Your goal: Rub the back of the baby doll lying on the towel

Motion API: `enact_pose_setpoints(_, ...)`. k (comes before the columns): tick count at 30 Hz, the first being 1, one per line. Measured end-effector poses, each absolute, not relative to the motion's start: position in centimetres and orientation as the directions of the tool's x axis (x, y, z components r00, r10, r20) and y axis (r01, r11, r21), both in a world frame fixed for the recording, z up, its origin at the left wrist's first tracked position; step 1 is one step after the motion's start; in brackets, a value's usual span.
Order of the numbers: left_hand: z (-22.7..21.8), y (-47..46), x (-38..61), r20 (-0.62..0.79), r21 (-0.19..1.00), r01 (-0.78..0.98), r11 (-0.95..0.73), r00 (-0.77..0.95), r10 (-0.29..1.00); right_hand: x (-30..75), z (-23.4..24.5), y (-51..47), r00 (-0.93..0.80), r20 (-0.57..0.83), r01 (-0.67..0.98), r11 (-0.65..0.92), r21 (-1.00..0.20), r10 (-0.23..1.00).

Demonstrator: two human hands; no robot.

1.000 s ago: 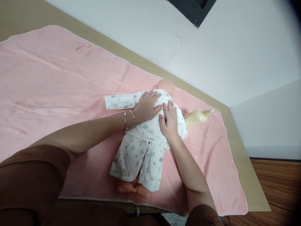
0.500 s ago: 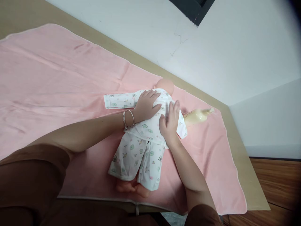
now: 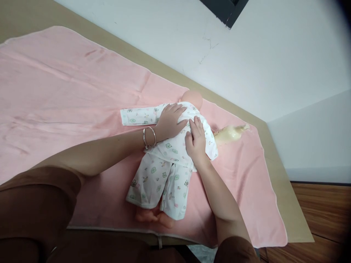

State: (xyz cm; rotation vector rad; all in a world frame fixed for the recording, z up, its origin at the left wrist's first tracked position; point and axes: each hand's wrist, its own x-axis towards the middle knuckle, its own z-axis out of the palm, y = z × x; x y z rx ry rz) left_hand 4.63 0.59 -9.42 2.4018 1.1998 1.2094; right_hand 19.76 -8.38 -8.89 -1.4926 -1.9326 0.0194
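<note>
A baby doll (image 3: 192, 99) in white printed clothes lies on a pink blanket (image 3: 68, 73), its head toward the wall and its bare feet toward me. Flat on the upper left of the doll's shirt (image 3: 171, 148) rests my left hand (image 3: 170, 122), fingers spread, a silver bangle at the wrist. My right hand (image 3: 196, 140) lies flat on the shirt's right side, fingers stretched out. One sleeve (image 3: 138, 116) extends to the left. The printed trousers (image 3: 149, 180) cover the legs down to the feet (image 3: 155, 216). The doll's face is not visible.
To the right of the doll lies a glossy cream-yellow bottle-like object (image 3: 231, 134), partly beside the sleeve. The blanket covers most of a tan table (image 3: 298, 223). A white wall (image 3: 164, 33) runs along the far edge, and wooden flooring (image 3: 323, 212) shows at lower right.
My right hand has lowered its fingers onto the shirt and shifted slightly left; before, they were raised. My left hand stays in place on the doll.
</note>
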Motion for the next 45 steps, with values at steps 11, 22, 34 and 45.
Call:
enact_pose_setpoints(11,-9.54,0.81,4.73,0.587,0.496,0.568,-0.657,0.338,0.735,19.71,-8.73,-8.43,-0.098,0.500,0.845,0.338,-0.415,0.860)
enact_pose_setpoints(22,-9.50,0.84,4.76,0.595,0.488,0.569,-0.662,0.338,0.729,19.77,-8.92,-8.30,-0.085,0.510,0.835,0.340,-0.432,0.856)
enact_pose_setpoints(34,-9.27,0.58,4.61,0.565,0.513,0.568,-0.644,0.342,0.751,19.78,-8.93,-8.25,-0.082,0.504,0.844,0.329,-0.423,0.860)
enact_pose_setpoints(45,-9.34,0.62,4.65,0.578,0.494,0.580,-0.647,0.337,0.743,19.74,-8.78,-8.29,-0.079,0.515,0.836,0.338,-0.433,0.853)
